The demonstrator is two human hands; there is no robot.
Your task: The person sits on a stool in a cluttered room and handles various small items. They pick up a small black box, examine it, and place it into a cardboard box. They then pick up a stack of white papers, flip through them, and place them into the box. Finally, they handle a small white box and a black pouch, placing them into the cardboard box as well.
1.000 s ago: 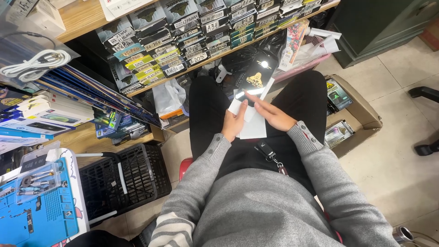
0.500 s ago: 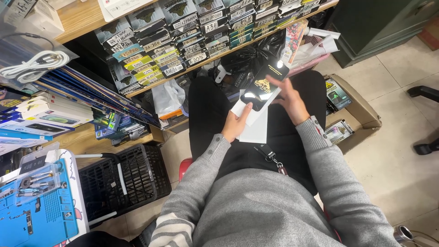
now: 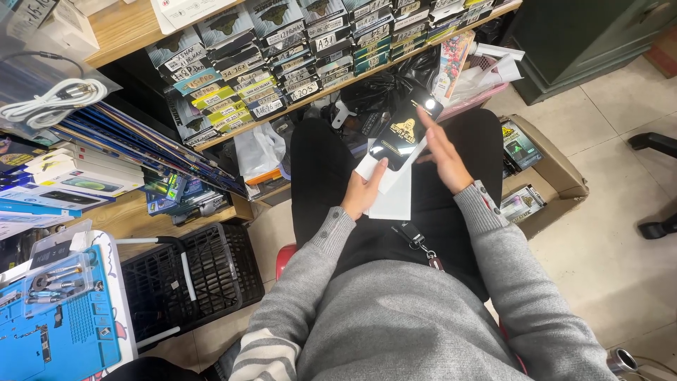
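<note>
I sit with black trousers and a grey sweater. My left hand (image 3: 364, 190) grips the lower end of a glossy black flat piece (image 3: 405, 131), shaped like a phone screen protector, together with white paper sleeves (image 3: 395, 192) lying on my lap. My right hand (image 3: 442, 154) is just right of the black piece, fingers straight and apart, its fingertips close to the piece's right edge. Whether it touches I cannot tell. A bright light glints off the piece's top corner.
A wooden shelf (image 3: 134, 27) ahead holds rows of small labelled boxes (image 3: 268, 67). A black plastic crate (image 3: 190, 275) stands at my left, a blue repair mat (image 3: 60, 331) lower left. A cardboard box (image 3: 550, 166) with packets sits on the tiled floor at right.
My right hand, first pinching the papers beside the left hand, lifted the black piece up, then let go and drew its open fingers to the right. The left hand kept its hold.
</note>
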